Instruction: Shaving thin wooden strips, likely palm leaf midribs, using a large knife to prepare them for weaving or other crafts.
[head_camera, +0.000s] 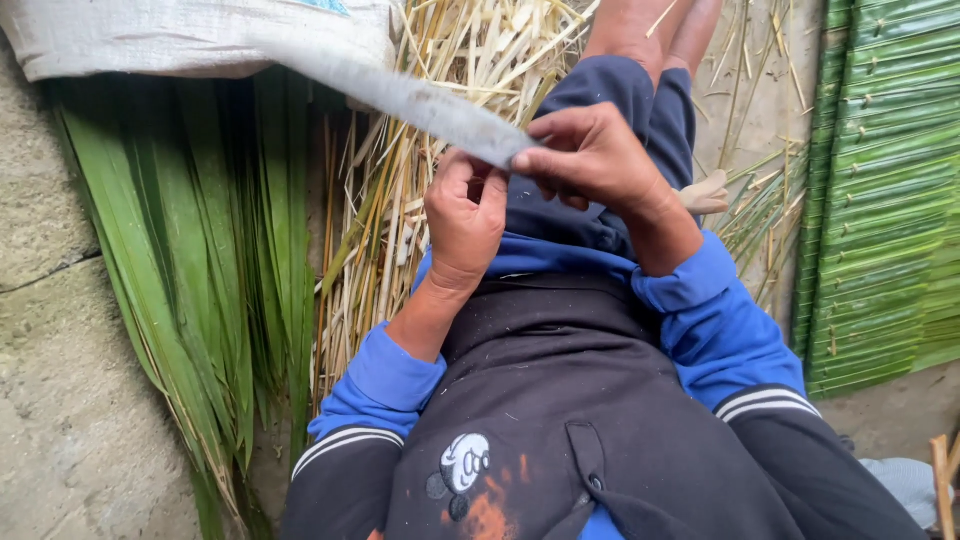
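Note:
A long grey knife blade (420, 105) runs from the upper left down toward my hands. My right hand (590, 160) pinches the blade's near end with thumb and fingers. Just below it, my left hand (465, 220) is curled into a fist touching the right hand's fingers; what it grips is hidden, and it may be the knife's handle. Both hands hover over my lap, in dark blue trousers (620, 110) and a black and blue top.
A bundle of dry yellow stalks (400, 200) lies under the hands. Long green leaves (180, 250) lie on the left on concrete floor (60, 400). A woven green leaf panel (880, 200) is on the right. A white sack (200, 35) sits at top left.

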